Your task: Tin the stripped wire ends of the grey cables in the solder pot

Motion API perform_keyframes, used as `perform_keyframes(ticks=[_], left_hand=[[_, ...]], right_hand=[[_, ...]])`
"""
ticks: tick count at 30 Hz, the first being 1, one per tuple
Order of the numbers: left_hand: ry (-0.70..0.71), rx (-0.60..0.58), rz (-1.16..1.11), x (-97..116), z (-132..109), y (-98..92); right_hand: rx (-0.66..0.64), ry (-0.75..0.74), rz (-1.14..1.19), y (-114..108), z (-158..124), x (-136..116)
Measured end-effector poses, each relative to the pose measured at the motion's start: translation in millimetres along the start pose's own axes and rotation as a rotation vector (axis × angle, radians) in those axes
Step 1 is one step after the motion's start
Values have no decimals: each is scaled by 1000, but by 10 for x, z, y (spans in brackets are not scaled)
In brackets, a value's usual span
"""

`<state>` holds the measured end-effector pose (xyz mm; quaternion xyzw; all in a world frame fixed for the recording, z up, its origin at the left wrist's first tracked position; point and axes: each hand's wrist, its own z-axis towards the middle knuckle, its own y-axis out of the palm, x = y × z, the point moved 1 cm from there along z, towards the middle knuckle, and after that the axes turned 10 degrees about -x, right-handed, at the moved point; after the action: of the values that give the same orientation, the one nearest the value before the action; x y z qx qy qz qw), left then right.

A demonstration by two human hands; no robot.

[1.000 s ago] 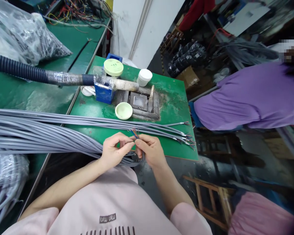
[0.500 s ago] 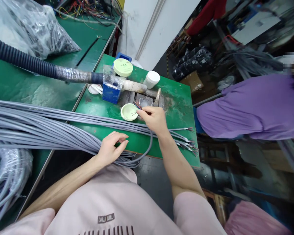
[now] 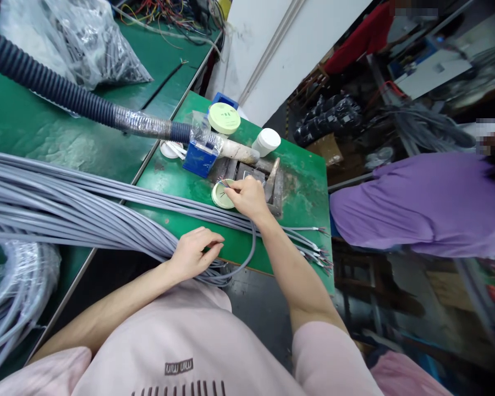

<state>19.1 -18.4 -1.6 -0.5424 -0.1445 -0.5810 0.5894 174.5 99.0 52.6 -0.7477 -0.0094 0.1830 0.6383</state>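
Note:
My right hand (image 3: 249, 196) pinches the end of a grey cable (image 3: 253, 247), which loops down from it toward the table's front edge. Fine stripped wires (image 3: 221, 182) stick out past its fingertips, over a small pale-green round dish (image 3: 216, 201). Whether they touch what is in the dish, I cannot tell. My left hand (image 3: 196, 253) rests by the thick bundle of grey cables (image 3: 119, 220), thumb and fingers apart, holding nothing. Beyond the right hand sits a dark metal soldering pot (image 3: 253, 175), partly hidden by that hand.
A ribbed hose (image 3: 86, 107) crosses the table to a blue box (image 3: 200, 159). Behind stand a pale-green lidded tub (image 3: 224, 117) and a white jar (image 3: 267, 141). Stripped cable ends (image 3: 322, 256) lie at the right edge. A person in purple (image 3: 421, 203) is at the right.
My right hand has moved a little left, bringing the wire ends further over the dish. The left hand stays by the bundle. The view has shifted slightly.

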Motion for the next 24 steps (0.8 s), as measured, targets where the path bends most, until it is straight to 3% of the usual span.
perform_keyframes(ticks=[7, 10, 14, 19, 24], left_hand=[[31, 5, -2, -8, 0, 6], [38, 3, -12, -13, -2, 1], [48, 11, -30, -38, 1, 11], [49, 20, -37, -67, -2, 33], [64, 17, -34, -59, -6, 30]], right_hand=[[13, -9, -5, -35, -30, 34], [136, -12, 69, -154, -69, 188], [282, 130, 118, -273, -38, 547], [253, 331, 142, -190, 95, 933], [218, 390, 108, -77, 179, 1084]])
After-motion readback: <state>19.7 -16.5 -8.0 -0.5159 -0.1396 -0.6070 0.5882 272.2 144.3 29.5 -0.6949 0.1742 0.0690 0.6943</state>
